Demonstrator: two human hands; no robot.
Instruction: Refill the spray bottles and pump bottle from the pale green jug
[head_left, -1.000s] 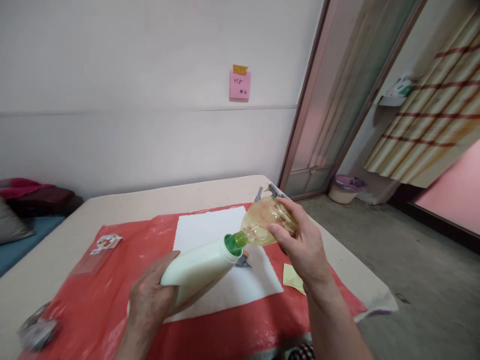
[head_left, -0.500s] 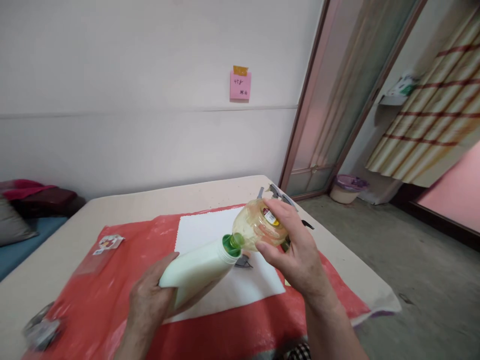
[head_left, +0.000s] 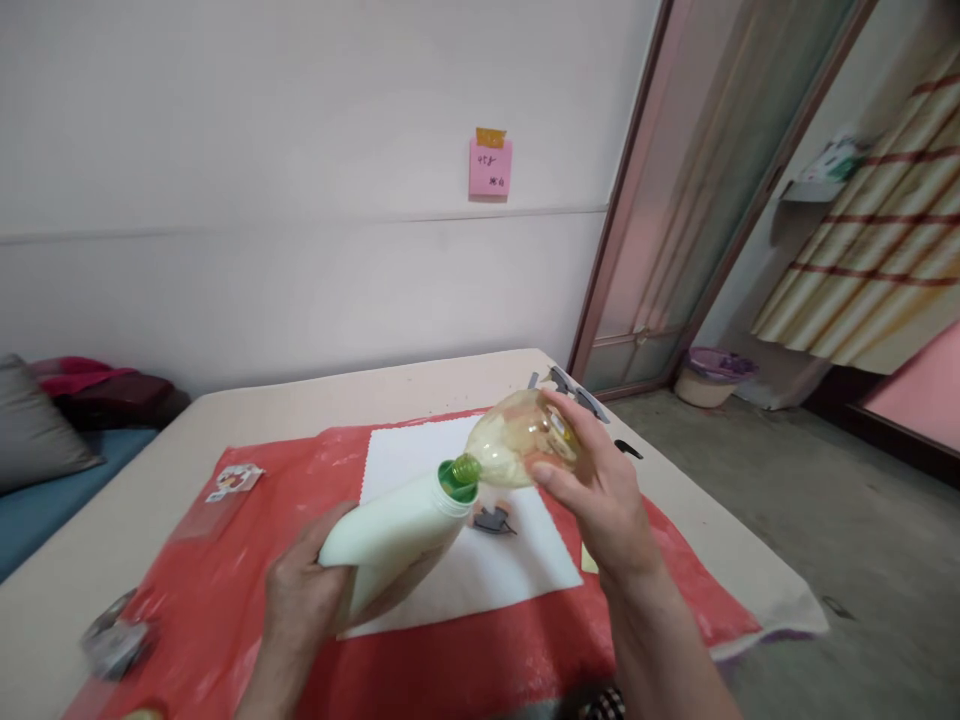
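Right now two bottles meet above the table [head_left: 300, 402], and clock directions run from that meeting point. One white bottle [head_left: 394, 545] lies tilted toward eight o'clock, its green-lined mouth facing up and right. The left hand [head_left: 307, 590], at eight, grips its lower end; most of those fingers are hidden behind it. One see-through yellow bottle [head_left: 510, 440] extends toward two to three o'clock, tipped so that its single green neck [head_left: 466, 468] sits at the white bottle's mouth; whether the rims touch, I cannot tell. The right hand [head_left: 600, 490], at three, holds its rounded body, thumb below and forefinger above.

Beneath both are one red sheet [head_left: 300, 465] and, on top of it, one white cloth [head_left: 412, 450]. On the cloth, at five, lies one dark grey piece [head_left: 492, 520]. One yellow paper [head_left: 589, 560] shows at four, one printed packet [head_left: 234, 480] at nine, and one blurred bundle [head_left: 116, 640] at eight. At twelve, one pink note [head_left: 490, 170] hangs on the wall under one strip of tape [head_left: 491, 138].
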